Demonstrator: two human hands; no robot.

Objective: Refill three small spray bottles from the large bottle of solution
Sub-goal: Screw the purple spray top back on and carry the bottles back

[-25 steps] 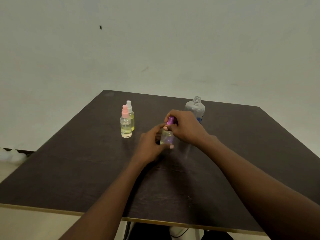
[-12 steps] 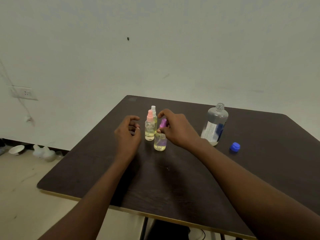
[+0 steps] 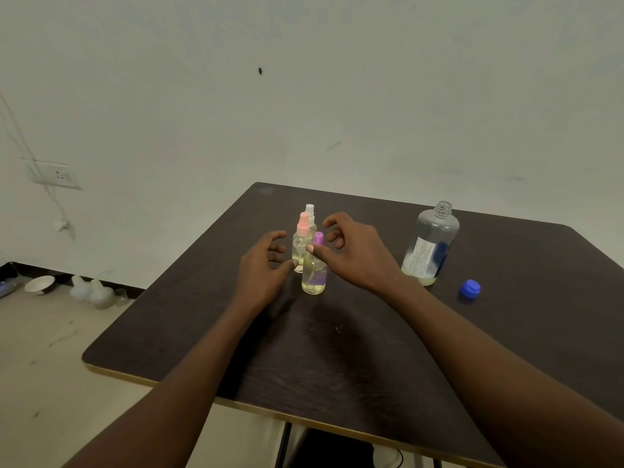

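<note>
Three small clear spray bottles with yellowish liquid stand close together on the dark table (image 3: 337, 359). They are a purple-capped bottle (image 3: 314, 276) in front, a pink-capped bottle (image 3: 301, 239) behind it and a white-capped bottle (image 3: 309, 210) furthest back. My left hand (image 3: 260, 270) hovers just left of them with loosely curled fingers and holds nothing. My right hand (image 3: 354, 255) is spread just right of them, its thumb tip beside the purple cap. The large clear bottle (image 3: 434, 241) stands uncapped to the right, with only a little liquid at its bottom. Its blue cap (image 3: 470, 288) lies beside it.
The table's front edge runs across the lower part of the view and its left corner is rounded. On the floor at the left lie a white bowl (image 3: 40, 284) and some plastic containers (image 3: 94, 291). A wall socket (image 3: 57, 175) sits on the left wall.
Both hands have let go of the purple-capped bottle, which now stands next to the other two. The right hand's fingers have opened off its cap. My view has swung left.
</note>
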